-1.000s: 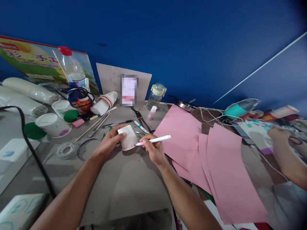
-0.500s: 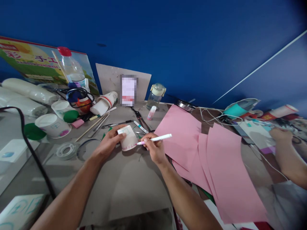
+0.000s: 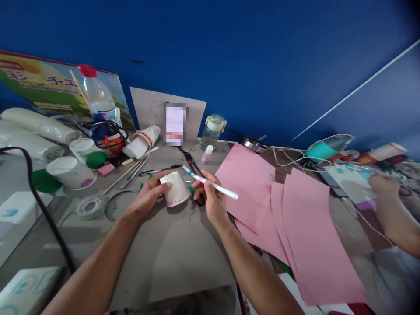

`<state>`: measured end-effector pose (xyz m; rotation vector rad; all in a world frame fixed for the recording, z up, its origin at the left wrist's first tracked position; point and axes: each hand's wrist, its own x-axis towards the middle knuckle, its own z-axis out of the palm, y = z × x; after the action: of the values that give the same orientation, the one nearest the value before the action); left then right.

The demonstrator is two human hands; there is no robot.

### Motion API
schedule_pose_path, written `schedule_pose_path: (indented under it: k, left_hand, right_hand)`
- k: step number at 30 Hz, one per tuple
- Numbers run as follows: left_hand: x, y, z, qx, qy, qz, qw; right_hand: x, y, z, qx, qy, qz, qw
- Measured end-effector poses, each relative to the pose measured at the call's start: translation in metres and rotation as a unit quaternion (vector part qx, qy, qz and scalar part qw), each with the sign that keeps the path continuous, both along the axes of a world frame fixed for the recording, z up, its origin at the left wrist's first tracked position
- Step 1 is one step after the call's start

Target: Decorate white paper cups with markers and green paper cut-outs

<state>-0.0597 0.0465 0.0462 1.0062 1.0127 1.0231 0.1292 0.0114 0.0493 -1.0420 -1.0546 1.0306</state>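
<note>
A white paper cup with pink marks along its rim and a faint green outline on its side is tilted in my left hand, the thumb resting on its side. My right hand grips a white marker with a pink end, its tip now off the cup. Just behind the hands lie black-handled scissors, a second marker with a blue-green end and a black pen.
Pink sheets spread to the right. Behind stand a glue stick, a lidded jar and a phone. Decorated cups and tape lie left. A co-worker's hand is at far right.
My right hand has drawn the marker away from the cup's rim, and the marker has swung so its pink end points up and left. The cup has stayed nearly still in my left hand.
</note>
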Motion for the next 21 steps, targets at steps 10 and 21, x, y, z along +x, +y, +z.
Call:
schedule_pose_path:
  k: [10,21]
  left_hand:
    - [0.0004,0.0003,0.0055,-0.020,-0.107,0.035,0.993]
    - [0.0039,0.0024,0.0006,-0.006,-0.064,0.041,0.997]
  right_hand:
    - [0.0024,-0.0021,-0.0006,0.069,-0.074,0.064,0.993]
    - [0.0004,-0.0084,-0.0014,0.109,-0.139,0.088,0.980]
